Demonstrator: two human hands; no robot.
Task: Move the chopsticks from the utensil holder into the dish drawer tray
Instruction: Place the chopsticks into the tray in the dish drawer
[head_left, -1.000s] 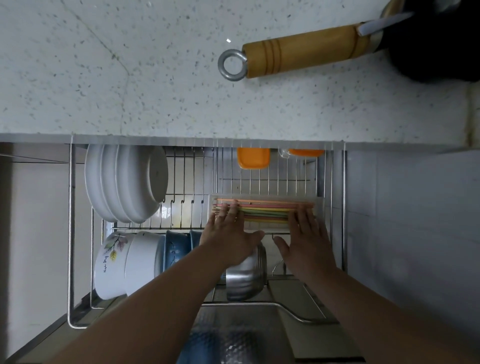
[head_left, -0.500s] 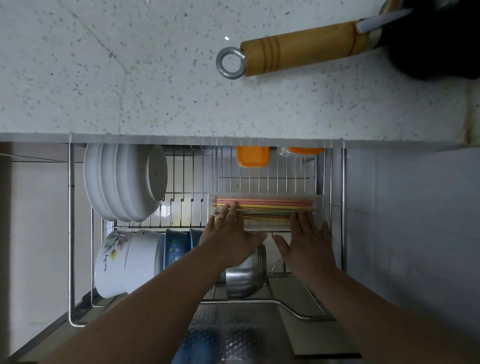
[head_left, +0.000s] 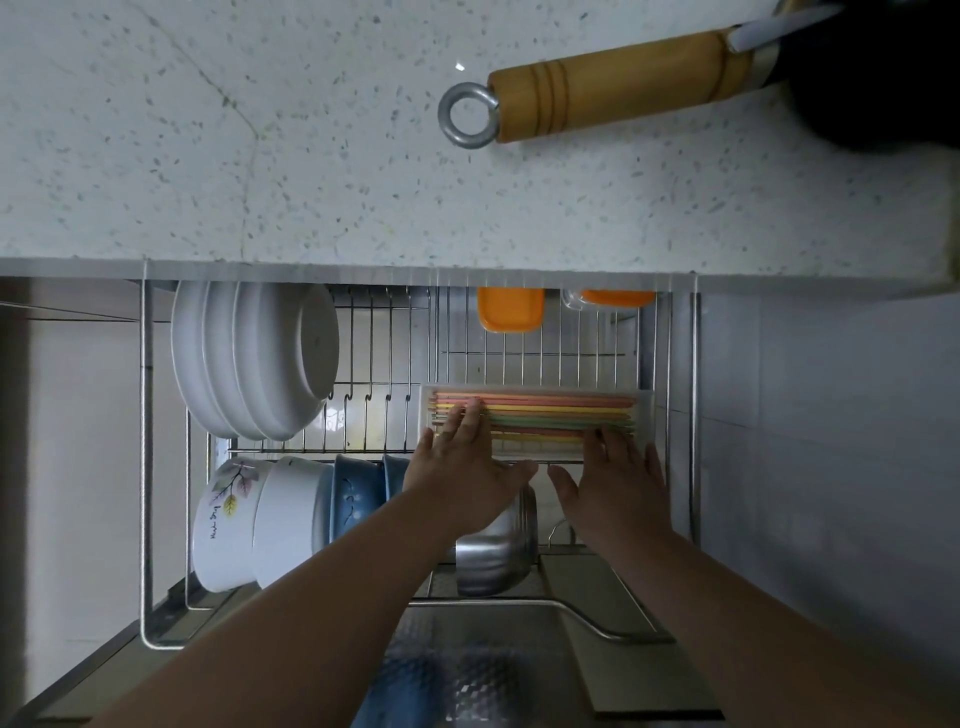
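Several coloured chopsticks (head_left: 545, 415) in pink, orange, yellow and green lie side by side in a clear rectangular tray (head_left: 644, 410) on the wire rack of the pulled-out dish drawer. My left hand (head_left: 462, 462) lies flat with its fingertips on the left ends of the chopsticks. My right hand (head_left: 618, 478) rests with spread fingers on the tray's near right edge. Neither hand is closed around anything. No utensil holder is in sight.
The wire drawer rack (head_left: 148, 467) holds white bowls (head_left: 254, 358) on edge at the left, a leaf-patterned bowl (head_left: 223, 519), blue bowls (head_left: 353, 499) and a steel bowl (head_left: 498, 551). Orange lids (head_left: 511, 309) sit at the back. A wooden pan handle (head_left: 608, 85) overhangs the speckled counter (head_left: 208, 156).
Both hands have slid slightly away from me along with the tray, and the chopsticks sit a little further back in the drawer. Otherwise nothing differs.
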